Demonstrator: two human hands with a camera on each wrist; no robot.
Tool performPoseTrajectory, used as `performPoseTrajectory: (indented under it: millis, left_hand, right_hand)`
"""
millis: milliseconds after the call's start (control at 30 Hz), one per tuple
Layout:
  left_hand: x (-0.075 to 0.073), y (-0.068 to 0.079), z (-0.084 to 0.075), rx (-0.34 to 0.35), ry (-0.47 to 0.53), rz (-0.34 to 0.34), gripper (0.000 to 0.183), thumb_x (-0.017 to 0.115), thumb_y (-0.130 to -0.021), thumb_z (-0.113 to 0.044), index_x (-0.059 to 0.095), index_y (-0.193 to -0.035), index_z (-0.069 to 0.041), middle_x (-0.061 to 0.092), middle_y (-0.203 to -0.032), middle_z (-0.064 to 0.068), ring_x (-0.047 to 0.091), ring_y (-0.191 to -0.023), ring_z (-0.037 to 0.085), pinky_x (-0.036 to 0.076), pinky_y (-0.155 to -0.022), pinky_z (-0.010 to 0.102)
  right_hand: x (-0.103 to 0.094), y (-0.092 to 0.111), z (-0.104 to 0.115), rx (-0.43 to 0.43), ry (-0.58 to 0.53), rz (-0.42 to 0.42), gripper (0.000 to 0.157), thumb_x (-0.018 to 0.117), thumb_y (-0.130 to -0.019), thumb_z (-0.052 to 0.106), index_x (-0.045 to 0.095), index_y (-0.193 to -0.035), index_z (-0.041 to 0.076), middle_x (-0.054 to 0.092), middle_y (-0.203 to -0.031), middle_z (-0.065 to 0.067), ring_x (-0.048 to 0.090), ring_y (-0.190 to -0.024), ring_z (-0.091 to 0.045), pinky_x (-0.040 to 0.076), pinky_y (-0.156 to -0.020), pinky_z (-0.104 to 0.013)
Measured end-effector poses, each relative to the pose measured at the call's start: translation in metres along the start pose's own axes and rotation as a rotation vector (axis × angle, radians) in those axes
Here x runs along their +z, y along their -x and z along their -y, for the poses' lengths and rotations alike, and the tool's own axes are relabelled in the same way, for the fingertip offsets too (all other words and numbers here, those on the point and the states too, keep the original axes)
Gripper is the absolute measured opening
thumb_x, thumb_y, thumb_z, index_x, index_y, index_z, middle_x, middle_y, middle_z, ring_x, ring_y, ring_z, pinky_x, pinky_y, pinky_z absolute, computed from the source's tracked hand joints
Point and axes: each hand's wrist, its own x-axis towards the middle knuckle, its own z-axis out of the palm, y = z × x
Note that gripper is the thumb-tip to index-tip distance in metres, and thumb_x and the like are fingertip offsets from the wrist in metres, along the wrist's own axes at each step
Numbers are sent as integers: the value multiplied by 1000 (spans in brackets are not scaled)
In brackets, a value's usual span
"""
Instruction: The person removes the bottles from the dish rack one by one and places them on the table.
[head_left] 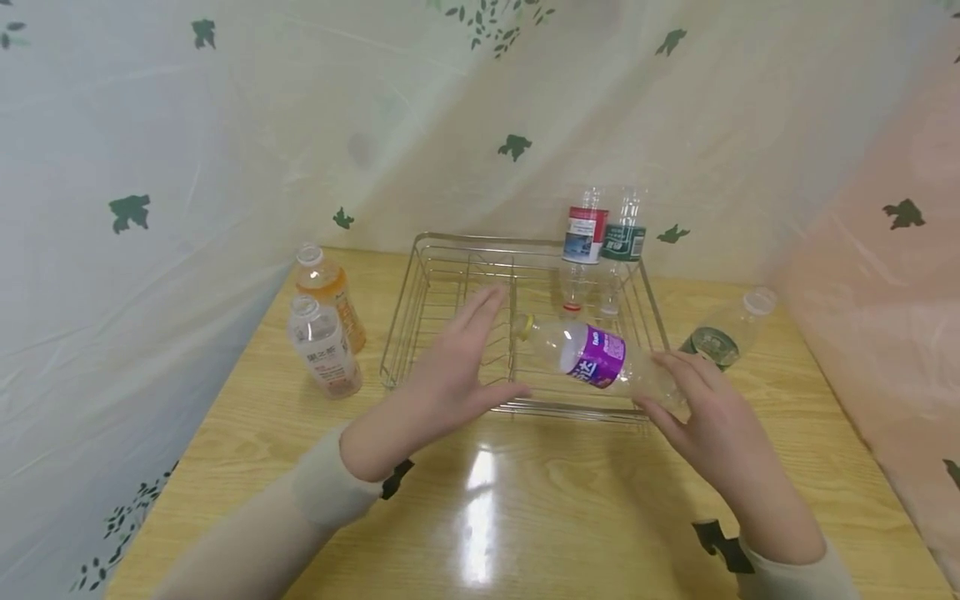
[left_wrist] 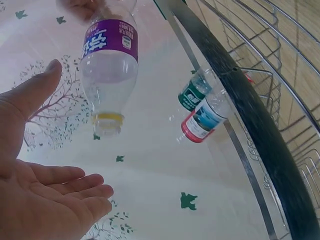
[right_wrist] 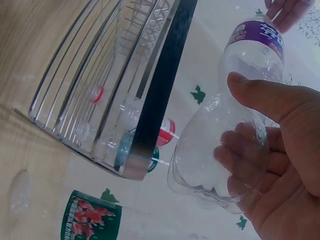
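Note:
My right hand grips a clear plastic bottle near its base, thumb on one side and fingers on the other. The bottle has a purple label and a yellow ring at its neck, which points left. It is held on its side over the wire basket. My left hand is spread with straight fingers, thumb apart, just left of the bottle's neck and holding nothing. Two clear bottles stand neck-down in the basket's back right corner, one with a red label, one with a green label.
An orange-labelled bottle and a clear bottle with a white label stand left of the basket. Right of it is a green-labelled bottle, close to my right hand. A patterned curtain hangs behind the wooden table.

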Motion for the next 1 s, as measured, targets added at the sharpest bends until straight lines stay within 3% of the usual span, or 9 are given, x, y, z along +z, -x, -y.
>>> performPoseTrajectory:
  millis: [267,433,500,567,700,800,900,1000]
  left_hand:
    - [-6,10,12,-46,22,-45,112,91,-78,-35,22,-160,-1,22,-165,15,17,-151,25,20,-121,41]
    - [-7,16,20,-67,42,-72,114,92,-77,-33,21,-159,1,23,-164,18,18,-151,27,18,-122,42]
    - [-8,19,23,-85,47,-83,114,92,-76,-32,21,-160,0,24,-164,17,19,-151,28,17,-122,43]
    - [-10,22,28,-103,43,-86,114,92,-76,-31,20,-160,-1,23,-164,16,19,-151,28,17,-122,44]
    - [-13,29,36,-164,35,-82,116,93,-76,-33,20,-162,-6,20,-166,12,17,-151,28,19,-121,47]
    - [-15,33,39,-211,46,-77,118,94,-74,-33,19,-162,-7,19,-166,12,16,-151,29,20,-121,49]
    - [-17,35,41,-244,52,-69,121,94,-73,-36,17,-162,-8,17,-167,12,16,-151,30,21,-120,49]
    - [-17,36,44,-279,55,-60,125,94,-72,-40,15,-163,-8,16,-167,10,17,-151,30,21,-120,50]
  right_hand:
    - [3,8,-8,49,-34,-31,73,52,-98,61,62,-124,-7,65,-120,-22,60,-111,-41,48,-98,-53]
    - [2,12,-13,70,-26,-46,76,51,-98,63,60,-124,-8,65,-118,-22,63,-106,-41,51,-91,-57]
    - [1,13,-16,71,-21,-57,68,63,-96,53,60,-124,-8,66,-116,-22,64,-104,-42,52,-88,-58]
    - [1,14,-19,74,-23,-75,65,67,-95,49,60,-123,-9,67,-113,-23,65,-100,-42,53,-85,-57]
    - [-1,16,-23,80,-29,-112,70,64,-95,56,61,-121,-8,68,-109,-22,65,-98,-41,51,-99,-34]
    - [-1,18,-26,75,-18,-148,75,57,-96,62,62,-119,-9,68,-106,-22,65,-96,-40,40,-103,-16]
    - [-2,20,-29,80,-22,-169,74,61,-95,60,62,-119,-10,68,-105,-22,65,-96,-41,40,-103,-16]
    - [-3,24,-32,105,-32,-169,64,77,-89,45,62,-120,-9,68,-107,-21,65,-98,-42,40,-104,-17]
